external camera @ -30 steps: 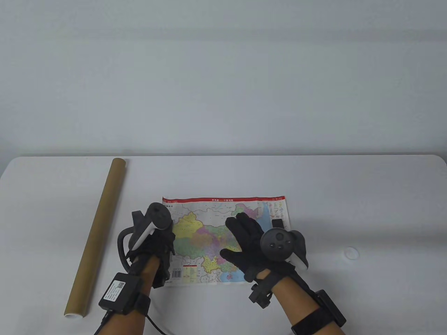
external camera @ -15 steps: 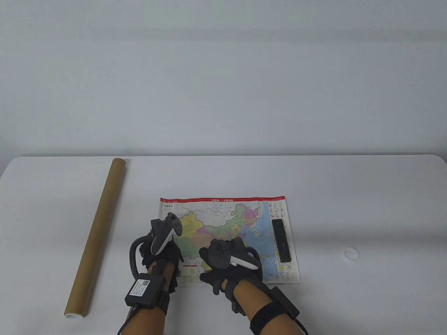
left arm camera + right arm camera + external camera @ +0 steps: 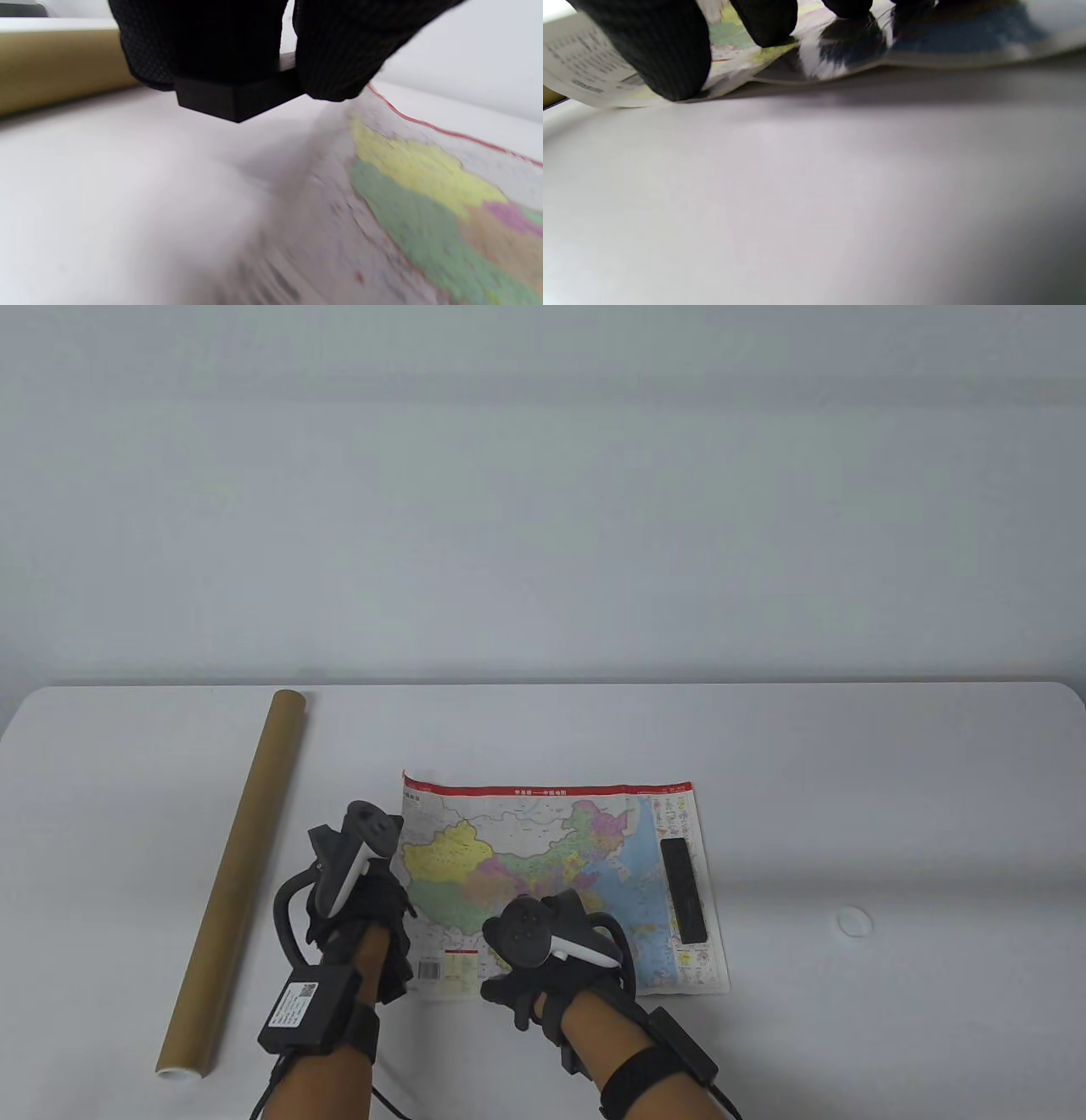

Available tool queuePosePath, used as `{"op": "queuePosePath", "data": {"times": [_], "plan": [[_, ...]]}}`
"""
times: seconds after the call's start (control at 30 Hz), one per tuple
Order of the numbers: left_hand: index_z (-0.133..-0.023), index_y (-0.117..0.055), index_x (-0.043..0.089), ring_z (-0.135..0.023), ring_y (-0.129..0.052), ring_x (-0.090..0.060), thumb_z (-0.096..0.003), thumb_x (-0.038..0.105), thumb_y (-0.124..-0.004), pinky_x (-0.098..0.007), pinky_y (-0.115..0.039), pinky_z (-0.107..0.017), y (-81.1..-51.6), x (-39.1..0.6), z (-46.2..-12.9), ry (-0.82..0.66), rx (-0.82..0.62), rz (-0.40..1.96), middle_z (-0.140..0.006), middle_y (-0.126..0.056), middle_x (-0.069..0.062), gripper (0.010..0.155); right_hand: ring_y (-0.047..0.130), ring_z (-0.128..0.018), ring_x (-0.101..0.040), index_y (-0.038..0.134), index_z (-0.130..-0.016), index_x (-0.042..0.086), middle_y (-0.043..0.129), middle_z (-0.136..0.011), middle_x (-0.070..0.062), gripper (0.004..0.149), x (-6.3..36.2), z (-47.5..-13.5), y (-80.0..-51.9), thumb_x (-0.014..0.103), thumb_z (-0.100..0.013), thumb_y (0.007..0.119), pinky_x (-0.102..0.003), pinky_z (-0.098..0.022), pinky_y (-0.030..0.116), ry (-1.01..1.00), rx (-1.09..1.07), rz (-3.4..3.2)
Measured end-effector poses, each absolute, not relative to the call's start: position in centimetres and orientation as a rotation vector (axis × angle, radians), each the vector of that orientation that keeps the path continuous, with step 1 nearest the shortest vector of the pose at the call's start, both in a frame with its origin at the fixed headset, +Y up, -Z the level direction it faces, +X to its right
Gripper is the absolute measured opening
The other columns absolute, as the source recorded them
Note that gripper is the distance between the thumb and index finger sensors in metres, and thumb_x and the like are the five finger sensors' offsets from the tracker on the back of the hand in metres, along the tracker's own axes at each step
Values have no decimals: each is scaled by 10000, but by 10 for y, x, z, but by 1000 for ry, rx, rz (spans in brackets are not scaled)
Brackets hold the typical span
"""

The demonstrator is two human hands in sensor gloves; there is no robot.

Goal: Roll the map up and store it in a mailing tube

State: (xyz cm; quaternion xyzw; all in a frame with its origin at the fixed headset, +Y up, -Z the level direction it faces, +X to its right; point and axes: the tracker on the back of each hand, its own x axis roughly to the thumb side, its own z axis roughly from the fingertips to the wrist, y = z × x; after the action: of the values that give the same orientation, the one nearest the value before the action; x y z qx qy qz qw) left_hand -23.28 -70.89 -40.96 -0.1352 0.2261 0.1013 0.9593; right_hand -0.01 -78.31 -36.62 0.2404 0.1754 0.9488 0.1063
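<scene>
Cardboard mailing tube (image 3: pixel 232 882) lies untouched, well left of the left hand (image 3: pixel 365 891). Nothing is rolled yet: the printed colour map (image 3: pixel 560 882) is mostly flat on the table (image 3: pixel 848 814), a black bar (image 3: pixel 684 889) weighting its right side. Left fingers (image 3: pixel 335 63) pinch its lifted left edge; right hand (image 3: pixel 543 959) fingers (image 3: pixel 670 63) press its near edge.

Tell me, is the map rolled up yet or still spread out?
Mostly spread: the map lies open on the table; only its left edge is lifted.
</scene>
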Motion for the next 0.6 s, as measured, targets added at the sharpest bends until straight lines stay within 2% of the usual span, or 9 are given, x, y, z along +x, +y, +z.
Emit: {"op": "queuePosePath", "data": {"times": [0.2, 0.4, 0.6], "plan": [[-1026, -560, 418, -779, -925, -309, -466, 408, -879, -410, -848, -618, -708, -262, -411, 540, -245, 148, -975, -749, -83, 644, 345, -982, -612, 519, -1125, 146, 331, -1131, -281, 752, 0, -366, -783, 524, -546, 814, -678, -629, 439, 521, 707, 2791], [-1020, -570, 422, -791, -914, -311, -466, 403, -877, -414, -838, -633, -727, -286, -413, 608, -285, 115, -978, -744, -90, 633, 347, -981, -610, 519, -1124, 147, 331, -1131, -280, 750, 0, -366, -783, 526, -547, 812, -677, -628, 440, 521, 712, 2794], [-1010, -586, 438, -785, -921, -313, -463, 403, -881, -410, -842, -632, -746, -291, -414, 622, -297, 96, -973, -751, -89, 623, 344, -982, -609, 519, -1124, 147, 328, -1132, -278, 749, 0, -365, -783, 526, -547, 811, -675, -629, 438, 521, 709, 2792]]}}
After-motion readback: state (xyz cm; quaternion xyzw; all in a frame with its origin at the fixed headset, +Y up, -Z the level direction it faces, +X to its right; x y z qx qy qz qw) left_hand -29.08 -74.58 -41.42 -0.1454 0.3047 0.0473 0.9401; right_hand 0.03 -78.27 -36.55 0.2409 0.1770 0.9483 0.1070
